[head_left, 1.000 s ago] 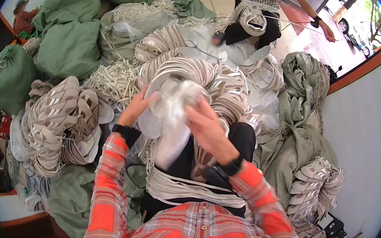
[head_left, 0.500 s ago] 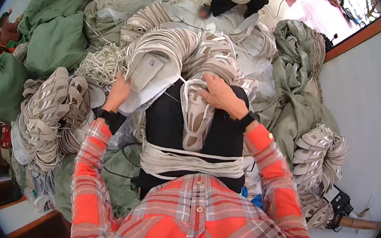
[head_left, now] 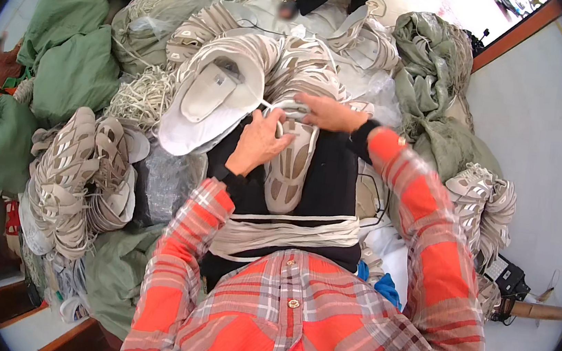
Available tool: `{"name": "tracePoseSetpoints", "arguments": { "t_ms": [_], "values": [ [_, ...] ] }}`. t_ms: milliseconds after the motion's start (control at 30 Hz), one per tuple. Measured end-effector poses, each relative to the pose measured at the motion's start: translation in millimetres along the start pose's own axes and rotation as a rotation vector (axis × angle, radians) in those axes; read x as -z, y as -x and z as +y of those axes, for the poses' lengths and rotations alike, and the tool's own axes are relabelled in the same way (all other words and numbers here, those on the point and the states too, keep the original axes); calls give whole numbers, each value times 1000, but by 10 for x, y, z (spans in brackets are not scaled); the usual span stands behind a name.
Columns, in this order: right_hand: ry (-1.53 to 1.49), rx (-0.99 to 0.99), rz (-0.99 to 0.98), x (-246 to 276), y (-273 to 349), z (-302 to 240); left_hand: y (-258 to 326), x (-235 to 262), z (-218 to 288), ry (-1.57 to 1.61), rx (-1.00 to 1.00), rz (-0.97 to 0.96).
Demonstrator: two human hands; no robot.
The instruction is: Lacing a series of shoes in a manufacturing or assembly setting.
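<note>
On my black-clad lap (head_left: pixel 336 182) lies a beige and tan shoe upper (head_left: pixel 286 176), its toe pointing toward me. My left hand (head_left: pixel 260 142) is closed, with thumb and fingertips pinching the upper's left edge. At the collar end, my right hand (head_left: pixel 333 114) grips the upper, its fingertips partly hidden by the fabric. A short white lace (head_left: pixel 266 104) runs from beside my left fingers to a stack of nested uppers (head_left: pixel 260 52), whose front piece shows a white lining (head_left: pixel 178 135). Behind the held upper, another row of nested uppers (head_left: pixel 308 61) stretches away.
Across my thighs lies a bundle of white laces (head_left: pixel 288 235). More stacked uppers stand at left (head_left: pixel 62 178) and right (head_left: pixel 469 197). Green sacks (head_left: pixel 74 76) and a heap of loose laces (head_left: pixel 141 97) fill the left side; a grey-green sack (head_left: pixel 426 60) stands at right.
My left hand has left the stack at left and come across to the upper on my lap. The stack's front piece now lies spread lower, showing its lining. My right hand stays near the collar.
</note>
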State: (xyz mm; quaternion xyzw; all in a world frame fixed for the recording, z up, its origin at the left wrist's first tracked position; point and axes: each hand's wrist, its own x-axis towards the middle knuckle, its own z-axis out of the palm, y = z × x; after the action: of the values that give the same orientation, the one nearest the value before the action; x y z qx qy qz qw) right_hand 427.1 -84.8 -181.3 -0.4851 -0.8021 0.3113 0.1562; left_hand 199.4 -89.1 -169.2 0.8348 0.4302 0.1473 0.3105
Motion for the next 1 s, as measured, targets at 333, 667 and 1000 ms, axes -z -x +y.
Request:
{"name": "tracePoseSetpoints", "arguments": {
  "t_ms": [333, 667, 1000],
  "values": [
    [184, -23, 188, -255, -55, -669, 231, 170, -123, 462, 90, 70],
    [116, -8, 383, -67, 305, -688, 68, 317, 37, -113, -344, 278],
    [130, 206, 123, -39, 677, -527, -53, -62, 290, -405, -279, -35]
  ]
}}
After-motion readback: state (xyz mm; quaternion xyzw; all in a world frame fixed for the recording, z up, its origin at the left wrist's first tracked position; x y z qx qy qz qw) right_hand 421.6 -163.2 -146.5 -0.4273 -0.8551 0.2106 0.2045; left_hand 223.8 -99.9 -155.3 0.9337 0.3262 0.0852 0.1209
